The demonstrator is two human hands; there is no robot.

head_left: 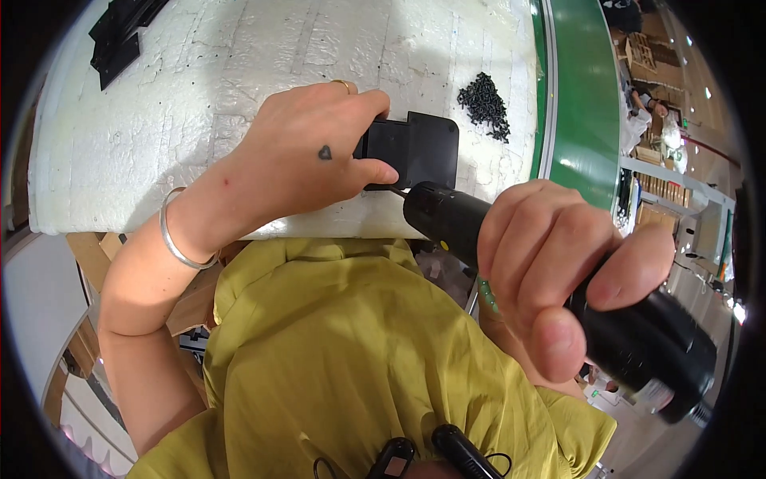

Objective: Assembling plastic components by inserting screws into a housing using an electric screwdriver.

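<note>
My left hand [319, 144] grips the left end of a flat black plastic part [432, 150] on the white work surface, thumb along its near edge and fingers over the far side. My right hand [558, 263] is wrapped round a black electric screwdriver [447, 215]. The tool tilts down to the left, and its thin bit [398, 191] meets or nearly meets the part's near edge, close to my left thumb. Whether a screw sits at the bit's tip is too small to tell.
A heap of small black screws [485, 106] lies right of the part. Several black pieces [124, 44] rest at the far left of the white foam-like surface [263, 48]. A green strip [586, 88] runs along the right. People and shelving show beyond it.
</note>
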